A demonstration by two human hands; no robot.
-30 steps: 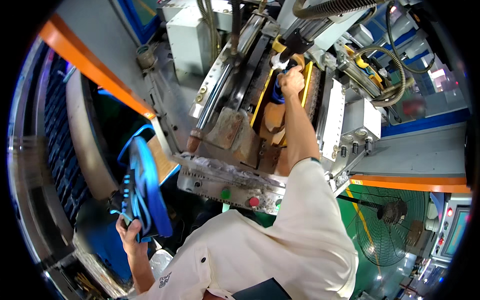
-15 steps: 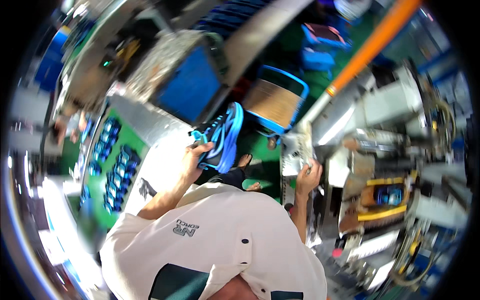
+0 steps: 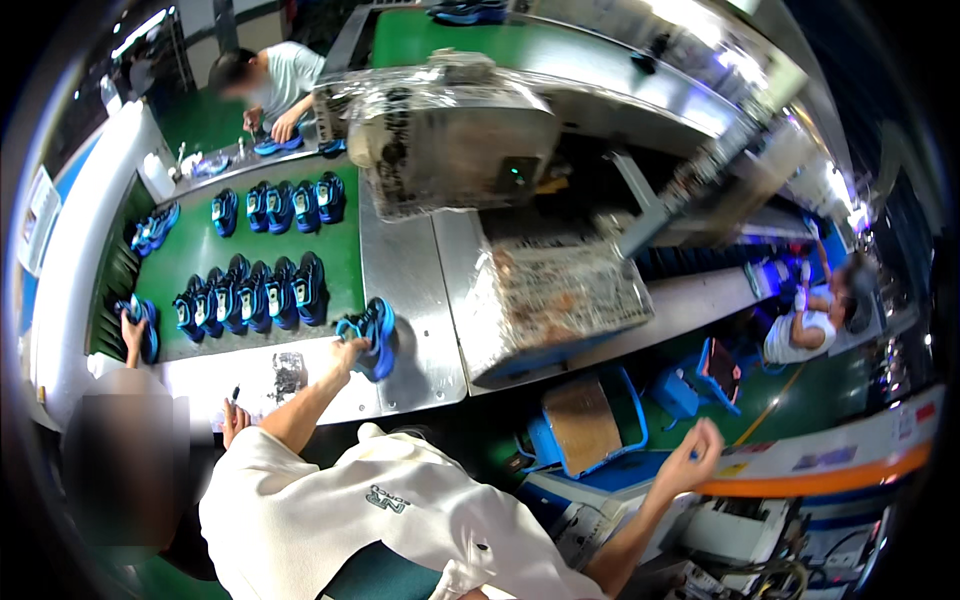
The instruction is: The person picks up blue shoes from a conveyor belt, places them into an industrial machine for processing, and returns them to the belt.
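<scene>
A blue shoe (image 3: 378,342) is being gripped by the left hand (image 3: 350,352), its fingers closed on one end, and is now being held over the metal counter (image 3: 430,355) rather than beside the machine (image 3: 840,474); whether the counter is being touched cannot be told. The shoe is thus being brought near the rows of shoes (image 3: 258,295) left of the grip. The right hand (image 3: 695,455), curled, is being held well apart; whether it is fully closed cannot be told.

Shiny metal tabletop (image 3: 408,262), matt cloth shirt (image 3: 435,515)
</scene>
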